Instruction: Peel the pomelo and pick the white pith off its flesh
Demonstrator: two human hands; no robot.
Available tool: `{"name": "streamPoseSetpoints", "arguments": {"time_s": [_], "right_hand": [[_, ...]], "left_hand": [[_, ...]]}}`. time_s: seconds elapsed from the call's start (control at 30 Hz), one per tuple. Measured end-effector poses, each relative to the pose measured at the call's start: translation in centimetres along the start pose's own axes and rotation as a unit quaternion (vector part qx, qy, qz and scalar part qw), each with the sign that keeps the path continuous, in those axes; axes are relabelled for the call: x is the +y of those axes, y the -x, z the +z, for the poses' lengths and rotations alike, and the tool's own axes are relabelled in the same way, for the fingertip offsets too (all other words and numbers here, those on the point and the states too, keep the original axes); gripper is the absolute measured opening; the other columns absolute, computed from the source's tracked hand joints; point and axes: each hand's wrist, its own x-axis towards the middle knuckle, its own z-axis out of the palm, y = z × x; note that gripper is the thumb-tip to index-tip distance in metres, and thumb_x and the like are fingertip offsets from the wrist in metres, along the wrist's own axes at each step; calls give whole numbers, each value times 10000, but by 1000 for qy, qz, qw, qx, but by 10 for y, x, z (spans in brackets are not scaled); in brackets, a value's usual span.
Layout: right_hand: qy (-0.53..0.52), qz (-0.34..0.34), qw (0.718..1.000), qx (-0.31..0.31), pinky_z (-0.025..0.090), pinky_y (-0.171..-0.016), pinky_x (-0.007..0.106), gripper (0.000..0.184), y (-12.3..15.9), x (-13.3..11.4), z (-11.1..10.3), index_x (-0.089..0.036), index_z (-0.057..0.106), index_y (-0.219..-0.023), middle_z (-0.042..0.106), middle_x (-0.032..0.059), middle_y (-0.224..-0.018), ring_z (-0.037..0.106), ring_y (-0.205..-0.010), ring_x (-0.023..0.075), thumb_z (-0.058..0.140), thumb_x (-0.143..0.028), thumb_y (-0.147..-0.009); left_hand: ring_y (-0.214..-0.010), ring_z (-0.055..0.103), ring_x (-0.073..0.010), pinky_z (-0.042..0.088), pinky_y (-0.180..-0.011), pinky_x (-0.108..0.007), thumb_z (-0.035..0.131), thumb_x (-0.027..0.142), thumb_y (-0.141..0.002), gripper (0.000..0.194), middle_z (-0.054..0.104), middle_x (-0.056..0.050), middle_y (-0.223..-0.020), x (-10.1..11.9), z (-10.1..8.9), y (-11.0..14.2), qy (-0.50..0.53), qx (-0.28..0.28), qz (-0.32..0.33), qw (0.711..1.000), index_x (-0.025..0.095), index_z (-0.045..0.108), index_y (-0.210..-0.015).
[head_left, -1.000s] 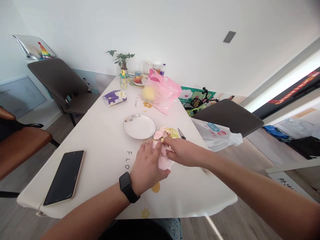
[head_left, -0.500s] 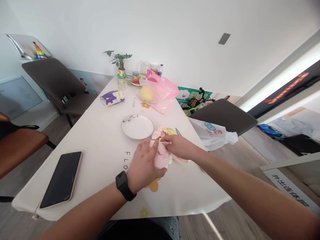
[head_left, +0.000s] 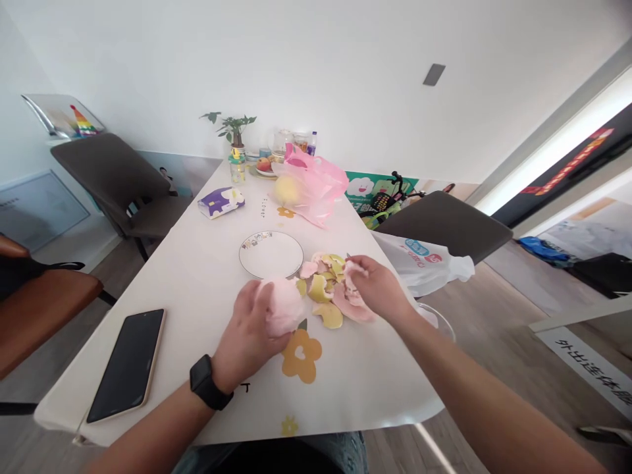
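We grasped the round fruit (head_left: 286, 306) with our left hand (head_left: 253, 322), just nearside of the plate (head_left: 271, 255); our right hand (head_left: 376, 288), farther from the fruit, pinched a pale scrap (head_left: 351, 272) beside the peels (head_left: 320, 288), right of the plate.

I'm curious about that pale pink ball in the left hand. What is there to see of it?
The pale pink ball looks like a peeled fruit: roundish, with a matte, soft-looking, pithy surface. The left hand grips it, fingers over its left side and thumb along its near side, hiding those parts. It sits in front of the plate, to the left of most of the peel pieces. Whether it touches the table or plate is unclear. The right hand is apart from it.
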Motion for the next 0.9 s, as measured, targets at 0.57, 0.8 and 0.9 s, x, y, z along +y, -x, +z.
{"name": "streamPoseSetpoints", "arguments": {"time_s": [0.57, 0.8, 0.9], "right_hand": [[156, -98, 977, -111, 170, -1219, 534, 839, -33, 12, 42, -160, 318, -1562, 124, 167, -1682, 64, -1543, 363, 567, -582, -880], [-103, -163, 960, -202, 476, -1027, 459, 671, 24, -46, 48, -219, 453, -1476, 554, 140, -1445, 560, -1277, 305, 548, -585, -922], [-153, -115, 953, -236, 517, -950, 459, 926, 45, -56, 60, -185, 325, -1554, 504, 178, -1482, 581, -1224, 329, 655, -648, -822]], "left_hand": [[-1161, 571, -270, 570, -936, -450, 767, 248, -716, 958, 277, -143, -1502, -18, -6, 1, 37, -43, -24, 998, 320, 226, -1503], [-1255, 525, -306, 579, -929, -444, 750, 263, -729, 898, 279, -156, -1491, -20, -12, 2, 44, -49, -8, 998, 283, 255, -1477], [-1213, 558, -281, 576, -938, -430, 749, 290, -748, 877, 277, -159, -1496, -21, -15, 1, 57, -56, -18, 997, 275, 261, -1476]]}}
